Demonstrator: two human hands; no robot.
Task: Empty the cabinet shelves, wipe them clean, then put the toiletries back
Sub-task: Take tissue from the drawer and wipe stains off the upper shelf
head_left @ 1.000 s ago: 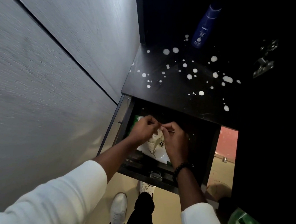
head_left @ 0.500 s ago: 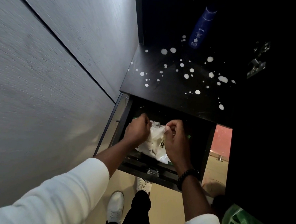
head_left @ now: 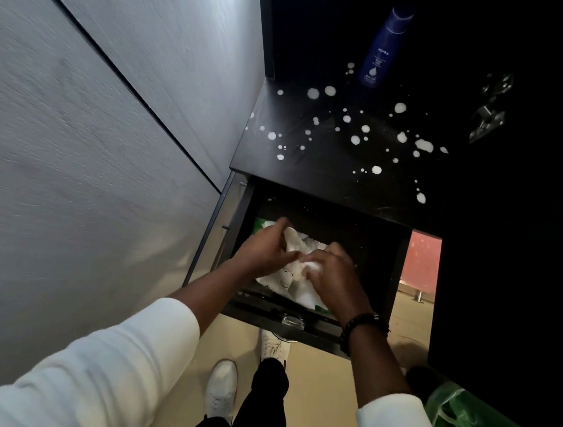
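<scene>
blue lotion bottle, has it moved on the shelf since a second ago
No. The blue lotion bottle stands at the same spot behind the white splatters; only the camera shifted.

A blue lotion bottle point(head_left: 381, 51) was stood upright at the back of a black shelf point(head_left: 315, 168) spattered with white drops, above an opened drawer point(head_left: 372, 256).

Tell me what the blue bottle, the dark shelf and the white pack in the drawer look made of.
Blue bottle: likely plastic, smooth with a soft sheen. Dark shelf: probably laminated board, flat, matte black, spattered white. White pack: thin plastic film by its crinkles and gloss; both hands grip it.
</scene>
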